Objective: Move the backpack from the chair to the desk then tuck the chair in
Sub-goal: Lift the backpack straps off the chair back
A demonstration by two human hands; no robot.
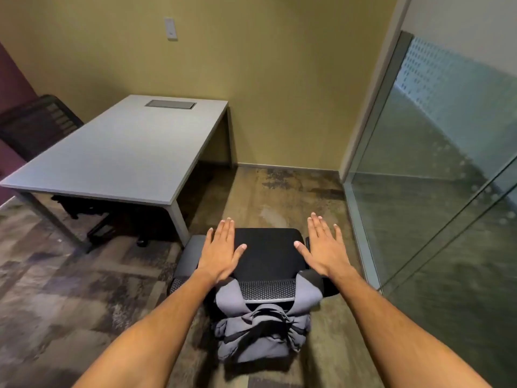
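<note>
A black office chair (267, 253) stands on the floor just below me, right of the desk's near corner. A grey backpack (260, 331) hangs over the chair's backrest, its straps draped over the top edge and its bulk on my side. My left hand (221, 253) hovers flat, palm down, over the left side of the seat and armrest. My right hand (324, 247) is held the same way over the right side. Both have fingers apart and hold nothing. The grey desk (117, 152) stretches away at the left, its top bare.
A second black chair (36, 124) stands behind the desk at the far left. A glass partition (436, 169) runs along the right, close to the chair. The yellow wall is straight ahead. Open carpet lies between the chair and that wall.
</note>
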